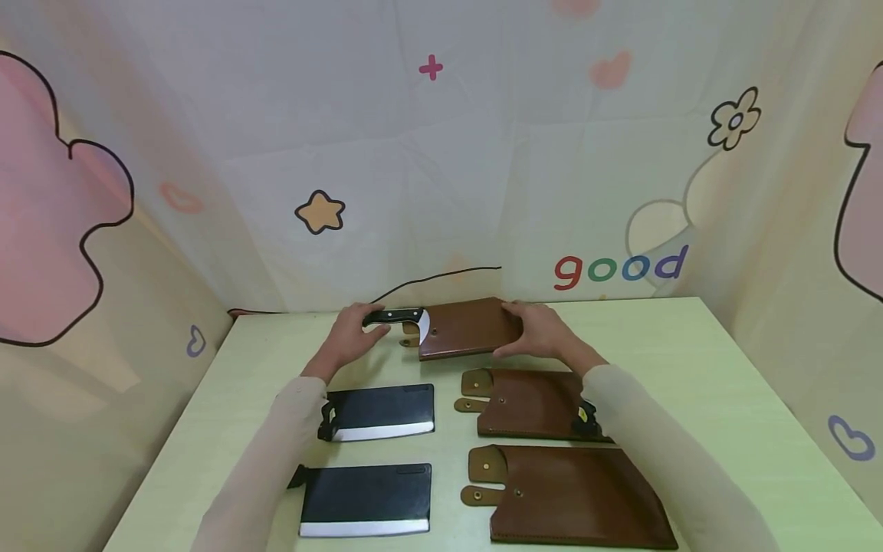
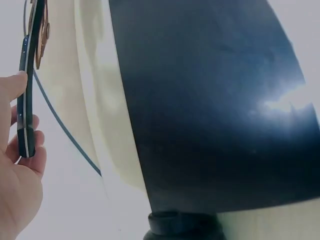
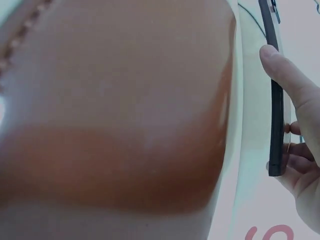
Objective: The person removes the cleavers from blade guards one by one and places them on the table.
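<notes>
Near the table's back edge, my left hand (image 1: 348, 337) grips the black riveted handle of a cleaver (image 1: 395, 316). Most of its blade is hidden inside a brown leather sheath (image 1: 472, 330); only a bright strip beside the handle shows. My right hand (image 1: 538, 333) holds the sheath's right end between thumb and fingers. Sheath and knife are tilted up off the table. In the left wrist view the handle (image 2: 26, 110) appears edge-on in the fingers. The right wrist view has the sheath's dark edge (image 3: 276, 125) between thumb and fingers. The sheath's snap straps hang near the handle.
Two more cleavers with black blades lie at the left, one in the middle (image 1: 382, 410) and one nearer (image 1: 366, 494). Two brown sheaths, a middle one (image 1: 531, 402) and a front one (image 1: 572, 494), lie at the right on the pale table (image 1: 724, 429). A patterned curtain (image 1: 469, 169) stands behind.
</notes>
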Demonstrator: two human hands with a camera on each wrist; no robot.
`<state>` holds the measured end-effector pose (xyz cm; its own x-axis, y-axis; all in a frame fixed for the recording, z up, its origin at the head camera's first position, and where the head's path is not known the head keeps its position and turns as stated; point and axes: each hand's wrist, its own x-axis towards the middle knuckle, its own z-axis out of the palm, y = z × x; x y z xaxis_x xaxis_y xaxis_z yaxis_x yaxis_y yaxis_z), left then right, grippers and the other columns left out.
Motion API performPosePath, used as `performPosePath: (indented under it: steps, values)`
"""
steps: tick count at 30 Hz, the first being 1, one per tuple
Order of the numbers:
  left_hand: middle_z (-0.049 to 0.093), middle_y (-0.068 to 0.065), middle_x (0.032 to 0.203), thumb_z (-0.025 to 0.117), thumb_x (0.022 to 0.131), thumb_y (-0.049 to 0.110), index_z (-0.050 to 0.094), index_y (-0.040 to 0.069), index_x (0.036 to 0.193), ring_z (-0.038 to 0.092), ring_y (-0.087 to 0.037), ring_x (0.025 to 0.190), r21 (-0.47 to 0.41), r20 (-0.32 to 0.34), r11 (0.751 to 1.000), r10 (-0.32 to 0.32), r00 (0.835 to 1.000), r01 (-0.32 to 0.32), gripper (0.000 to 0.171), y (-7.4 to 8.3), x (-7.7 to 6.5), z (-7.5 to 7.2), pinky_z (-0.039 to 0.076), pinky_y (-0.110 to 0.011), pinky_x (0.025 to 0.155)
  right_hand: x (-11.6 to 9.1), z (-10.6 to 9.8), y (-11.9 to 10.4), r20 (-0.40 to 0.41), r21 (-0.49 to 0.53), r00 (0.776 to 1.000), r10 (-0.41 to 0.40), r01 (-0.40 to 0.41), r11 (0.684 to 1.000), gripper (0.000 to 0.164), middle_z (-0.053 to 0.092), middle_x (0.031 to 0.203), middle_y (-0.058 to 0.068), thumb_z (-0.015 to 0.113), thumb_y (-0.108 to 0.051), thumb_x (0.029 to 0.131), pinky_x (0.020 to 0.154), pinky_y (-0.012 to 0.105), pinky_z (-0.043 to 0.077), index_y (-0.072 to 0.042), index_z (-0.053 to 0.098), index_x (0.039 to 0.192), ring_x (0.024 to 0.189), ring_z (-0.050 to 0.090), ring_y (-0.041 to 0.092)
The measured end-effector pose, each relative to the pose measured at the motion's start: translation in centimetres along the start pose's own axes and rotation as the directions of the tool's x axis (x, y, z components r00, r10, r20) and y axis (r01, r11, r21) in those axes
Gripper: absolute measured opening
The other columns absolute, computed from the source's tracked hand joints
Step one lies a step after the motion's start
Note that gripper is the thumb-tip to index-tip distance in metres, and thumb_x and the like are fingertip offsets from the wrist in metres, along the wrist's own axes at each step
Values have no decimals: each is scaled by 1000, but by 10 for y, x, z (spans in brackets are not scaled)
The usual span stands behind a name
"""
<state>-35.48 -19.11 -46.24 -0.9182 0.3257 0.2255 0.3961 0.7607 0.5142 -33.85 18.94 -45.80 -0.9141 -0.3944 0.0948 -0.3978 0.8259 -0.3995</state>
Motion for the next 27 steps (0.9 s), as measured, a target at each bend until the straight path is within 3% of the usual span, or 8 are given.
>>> performPosePath:
  steps: [4,11,18,27]
  values:
    - [63,-23,129,70,99,27,59,-2,139,55,-35,108,-22,-7,1000,-6,1000,5,51,5,-2,-2,44,-51,94,-8,-1,-4,-22,10,999,23,-23,1000,105,51,150,22,91,-50,72,107,54,45,0,45,153,134,53,40]
    - [67,-22,118,73,96,27,66,-1,132,57,-36,104,-18,-44,998,58,997,-58,46,9,-6,-3,42,-50,90,-24,0,-14,-56,33,997,52,-50,998,108,52,151,19,91,-52,70,106,55,46,-4,44,154,132,54,38]
    - [65,-18,108,77,93,28,70,4,128,51,-31,94,11,-55,999,49,997,-49,42,12,-12,-3,37,-41,79,-34,2,-23,-90,41,995,53,-49,998,107,54,147,22,92,-51,70,104,55,47,-2,45,153,127,58,39]
    - [74,-14,110,76,93,20,73,3,121,56,-30,97,2,-37,996,93,995,-93,33,13,-17,-5,40,-46,88,-41,4,-28,-92,49,994,61,-57,997,106,56,145,22,91,-50,71,101,55,50,-2,45,153,123,61,39]
